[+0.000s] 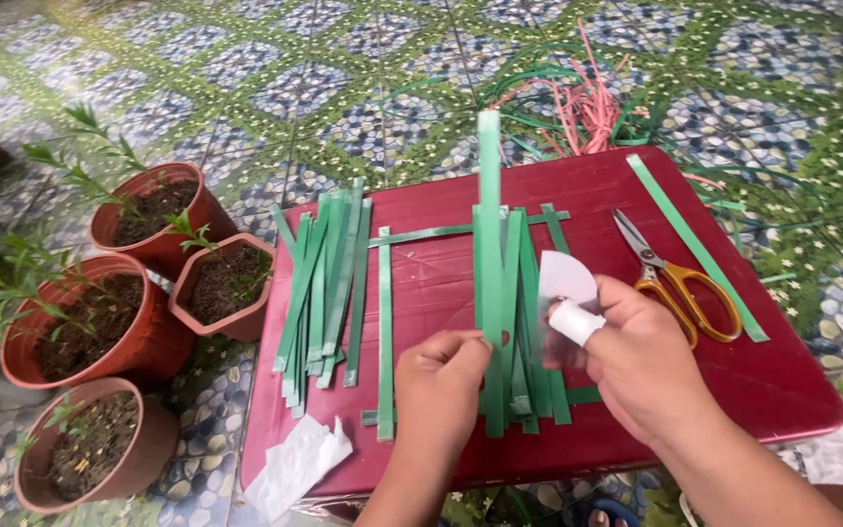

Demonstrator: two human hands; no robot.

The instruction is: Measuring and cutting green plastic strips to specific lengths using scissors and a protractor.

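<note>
Green strips [504, 293] lie woven together at the middle of the frame on a dark red table [792, 381], with one long strip [489, 195] standing up from the bunch toward the top of the frame. At lower centre the left hand [438, 385] is curled shut, its fingertips pinching that long strip at the lower part of the weave. Just right of it the right hand [641, 356] is loosely closed around a small roll of white tape [574, 322], with a loose white piece [566, 276] lifted above the thumb and over the strips. A loose pile of strips [322, 288] lies on the left part of the table, apart from the weave. Scissors [675, 278] with yellow handles lie at the right, beside a single diagonal strip [695, 244]. Crumpled white paper [297, 466] sits at the table's lower left edge. Four brown pots [143, 293] with small plants stand on the tiled floor [275, 68] at the left of the frame.
</note>
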